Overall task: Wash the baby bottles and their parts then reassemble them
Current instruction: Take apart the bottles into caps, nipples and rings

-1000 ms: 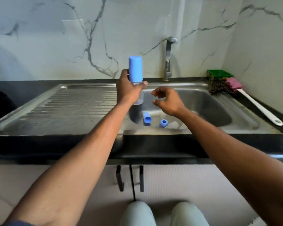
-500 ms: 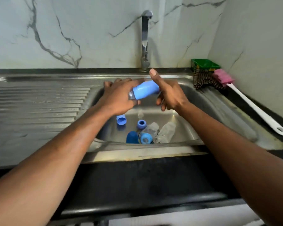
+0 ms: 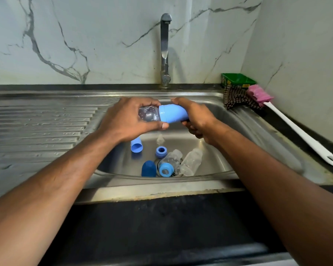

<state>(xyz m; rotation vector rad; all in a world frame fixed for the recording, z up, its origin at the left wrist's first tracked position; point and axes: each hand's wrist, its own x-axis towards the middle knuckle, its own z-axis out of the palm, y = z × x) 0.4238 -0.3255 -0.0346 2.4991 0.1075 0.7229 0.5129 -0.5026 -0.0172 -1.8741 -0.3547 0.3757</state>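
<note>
Both forearms reaching fwd over sink basin. Left hand wrapped round clear baby bottle, held sideways above basin, thumb underneath. Right hand gripping its light-blue cap w/ curled fingers. Loose in basin below: 2 clear bottles, dark-blue cap, blue rings.

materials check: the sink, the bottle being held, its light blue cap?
Sink: looks like stainless steel, brushed grey sheen, soft reflections, pressed drainboard ribs.
Bottle, in the left hand: clear, probably plastic, though glass can't be ruled out; droplets show through the wall.
Cap, in the right hand: opaque light blue, smooth semi-gloss, most likely moulded plastic, with a raised rim at its open end.
</note>
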